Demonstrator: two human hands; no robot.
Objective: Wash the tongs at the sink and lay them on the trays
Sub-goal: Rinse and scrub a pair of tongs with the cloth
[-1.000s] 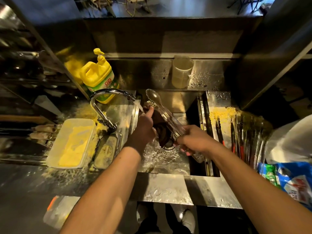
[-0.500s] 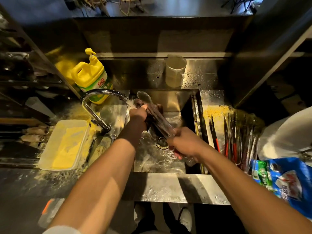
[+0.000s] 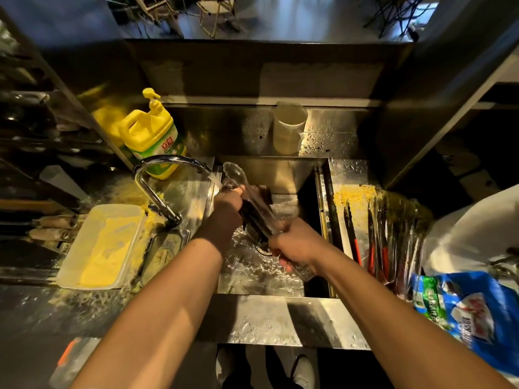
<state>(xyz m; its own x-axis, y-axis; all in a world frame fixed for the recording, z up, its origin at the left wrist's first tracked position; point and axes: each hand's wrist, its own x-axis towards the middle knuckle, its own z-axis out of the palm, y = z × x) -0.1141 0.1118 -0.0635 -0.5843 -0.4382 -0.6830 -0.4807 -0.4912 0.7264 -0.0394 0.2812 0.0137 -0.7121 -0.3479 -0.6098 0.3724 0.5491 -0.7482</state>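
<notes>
On a wet steel bench [image 3: 157, 313] dusted with yellow powder, both hands' fingers clamp clear tongs [image 3: 247, 197] over the sink [image 3: 280, 310], left hand [image 3: 227, 203] rubbing, right hand [image 3: 292, 245] gripping.

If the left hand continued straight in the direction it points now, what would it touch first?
The left hand points away from the person, toward the faucet's water stream. It would probably meet that stream and the spout first, then the sink's back wall. Depth is hard to judge here.
</notes>
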